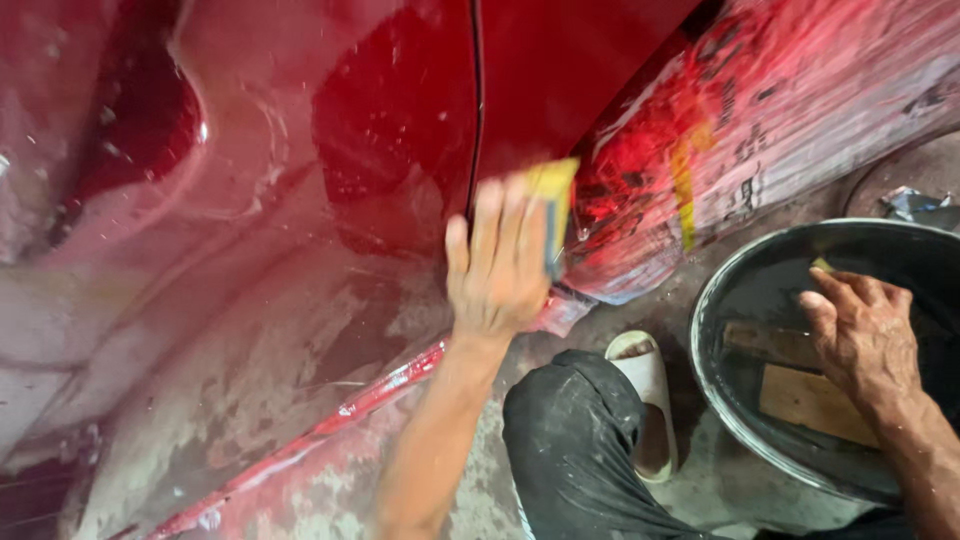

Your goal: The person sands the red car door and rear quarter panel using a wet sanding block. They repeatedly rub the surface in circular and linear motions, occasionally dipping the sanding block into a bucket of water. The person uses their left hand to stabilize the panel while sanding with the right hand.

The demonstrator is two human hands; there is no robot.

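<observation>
Red car panel (300, 150) partly sanded dull; left hand (497, 265) fingers clamped on yellow sanding block (553, 200); right hand (862, 335) fingers spread in water basin (730, 290).

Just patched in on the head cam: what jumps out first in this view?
The wet red car body panel fills the upper left, its lower part dull and sanded. At centre the left hand presses a yellow sanding block against the panel beside the masked-off tail lamp. At lower right the right hand reaches into a dark basin of water where wooden blocks lie.
</observation>
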